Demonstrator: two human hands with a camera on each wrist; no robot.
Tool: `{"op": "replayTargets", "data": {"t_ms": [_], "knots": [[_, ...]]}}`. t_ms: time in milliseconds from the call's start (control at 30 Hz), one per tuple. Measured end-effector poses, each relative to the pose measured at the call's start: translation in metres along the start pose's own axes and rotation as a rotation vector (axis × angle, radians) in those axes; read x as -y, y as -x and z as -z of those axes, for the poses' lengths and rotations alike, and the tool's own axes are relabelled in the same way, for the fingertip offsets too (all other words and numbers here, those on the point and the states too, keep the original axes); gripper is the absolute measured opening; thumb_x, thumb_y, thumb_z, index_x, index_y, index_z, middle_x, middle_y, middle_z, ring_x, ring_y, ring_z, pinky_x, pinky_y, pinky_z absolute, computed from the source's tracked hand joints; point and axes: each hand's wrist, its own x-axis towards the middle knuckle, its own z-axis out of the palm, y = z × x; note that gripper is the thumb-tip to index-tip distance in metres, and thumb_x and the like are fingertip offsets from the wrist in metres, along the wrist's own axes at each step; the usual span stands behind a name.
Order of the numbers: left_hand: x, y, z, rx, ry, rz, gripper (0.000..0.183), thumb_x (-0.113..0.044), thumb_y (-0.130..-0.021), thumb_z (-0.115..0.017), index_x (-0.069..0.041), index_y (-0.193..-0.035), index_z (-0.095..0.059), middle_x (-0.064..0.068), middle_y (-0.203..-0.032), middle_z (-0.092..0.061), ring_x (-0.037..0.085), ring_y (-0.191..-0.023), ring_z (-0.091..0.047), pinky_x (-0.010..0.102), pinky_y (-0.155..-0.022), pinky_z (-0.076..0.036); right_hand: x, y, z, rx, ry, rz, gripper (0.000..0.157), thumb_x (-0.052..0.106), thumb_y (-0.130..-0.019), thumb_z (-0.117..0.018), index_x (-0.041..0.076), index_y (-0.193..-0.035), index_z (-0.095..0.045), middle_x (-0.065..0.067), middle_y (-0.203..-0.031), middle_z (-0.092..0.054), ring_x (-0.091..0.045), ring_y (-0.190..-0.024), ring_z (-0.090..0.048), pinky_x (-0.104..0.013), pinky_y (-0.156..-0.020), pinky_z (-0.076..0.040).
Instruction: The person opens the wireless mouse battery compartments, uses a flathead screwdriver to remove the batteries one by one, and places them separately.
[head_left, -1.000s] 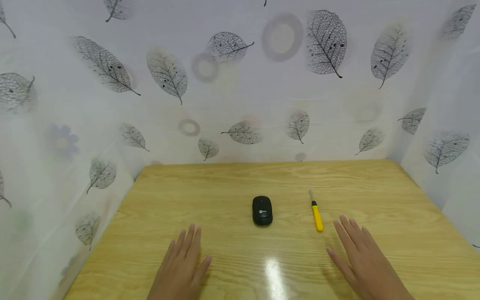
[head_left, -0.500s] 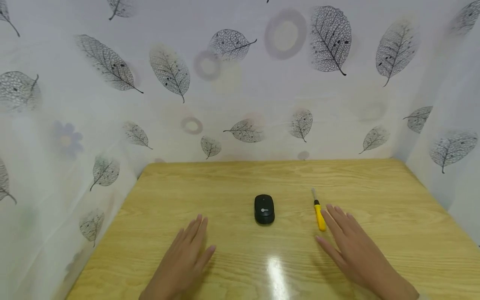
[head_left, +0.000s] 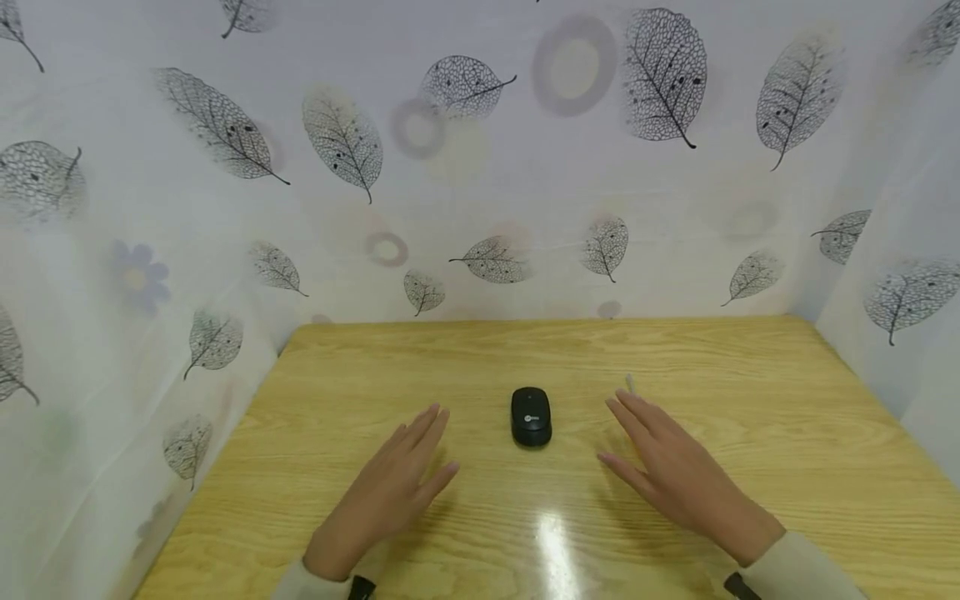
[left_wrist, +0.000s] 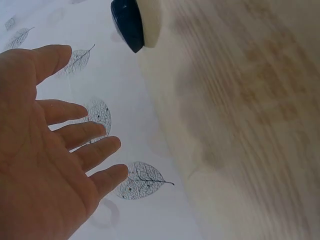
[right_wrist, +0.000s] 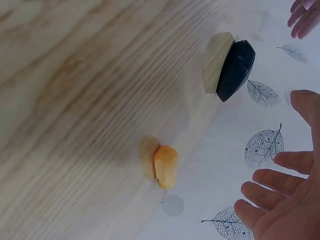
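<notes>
Head view: mouse [head_left: 531, 417] on tabletop [head_left: 420, 358]

The left hand [head_left: 390, 483] has moved forward and inward; the black mouse [head_left: 531, 415], earlier farther ahead of its fingers, now lies nearly level with them, to their right and nearer. The right hand [head_left: 678, 467] has come across from right of the yellow screwdriver [right_wrist: 166, 166]: in the head view its fingers now hide most of it, the shaft [head_left: 630, 382] showing just past their tips. Pale sleeves [head_left: 798, 571] have come into view behind both hands' fingers.
</notes>
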Motion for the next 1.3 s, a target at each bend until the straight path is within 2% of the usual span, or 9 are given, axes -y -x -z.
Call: {"op": "replayTargets", "data": {"t_ms": [167,400,633,967,1133,1300], "knots": [[-0.002,-0.014,-0.001,0.003,-0.020,-0.042,0.069,-0.040,-0.106,-0.053,-0.001,-0.158,-0.029,0.017,-0.163,-0.026,0.032,-0.149,-0.030,0.053,-0.120,-0.029,-0.001,-0.011,-0.005,0.044,-0.031,-0.004,0.069,0.033,-0.097,-0.070,-0.005,-0.148,-0.045,-0.025,-0.147,-0.048,-0.043,-0.131,-0.051,-0.058,-0.104,-0.048],[-0.007,-0.030,-0.006,0.002,-0.018,-0.093,0.067,-0.036,-0.105,-0.058,0.001,-0.156,-0.035,0.020,-0.159,-0.033,0.034,-0.144,-0.038,0.050,-0.116,-0.038,0.000,-0.024,-0.016,0.144,-0.085,-0.038,0.068,0.033,-0.099,-0.068,-0.005,-0.149,-0.043,-0.026,-0.149,-0.045,-0.041,-0.133,-0.049,-0.055,-0.104,-0.049],[-0.009,-0.047,-0.014,0.010,-0.017,-0.150,0.063,-0.033,-0.104,-0.060,0.001,-0.153,-0.039,0.021,-0.156,-0.039,0.033,-0.139,-0.046,0.046,-0.112,-0.044,0.005,-0.036,-0.025,0.190,-0.127,-0.058,0.067,0.033,-0.099,-0.068,-0.004,-0.149,-0.043,-0.025,-0.145,-0.050,-0.041,-0.131,-0.051,-0.054,-0.104,-0.050],[-0.016,-0.071,-0.024,0.064,0.033,-0.138,0.058,-0.029,-0.102,-0.065,-0.001,-0.149,-0.046,0.017,-0.146,-0.054,0.030,-0.133,-0.053,0.044,-0.110,-0.046,0.010,-0.051,-0.039,0.286,-0.142,-0.087,0.072,0.034,-0.096,-0.072,-0.004,-0.149,-0.042,-0.023,-0.134,-0.058,-0.038,-0.119,-0.060,-0.052,-0.098,-0.054],[-0.021,-0.082,-0.025,0.086,0.030,-0.146,0.060,-0.030,-0.100,-0.068,-0.001,-0.148,-0.048,0.013,-0.142,-0.058,0.026,-0.127,-0.059,0.039,-0.107,-0.050,0.010,-0.057,-0.046,0.331,-0.110,-0.101,0.074,0.037,-0.094,-0.074,-0.004,-0.148,-0.044,-0.025,-0.127,-0.062,-0.038,-0.112,-0.063,-0.051,-0.093,-0.057],[-0.025,-0.091,-0.028,0.119,0.007,-0.122,0.063,-0.035,-0.096,-0.072,-0.003,-0.146,-0.051,0.011,-0.136,-0.063,0.024,-0.121,-0.063,0.036,-0.103,-0.053,0.009,-0.062,-0.053,0.349,-0.086,-0.073,0.075,0.040,-0.092,-0.075,-0.004,-0.145,-0.046,-0.025,-0.120,-0.066,-0.037,-0.106,-0.066,-0.051,-0.090,-0.058]]}}
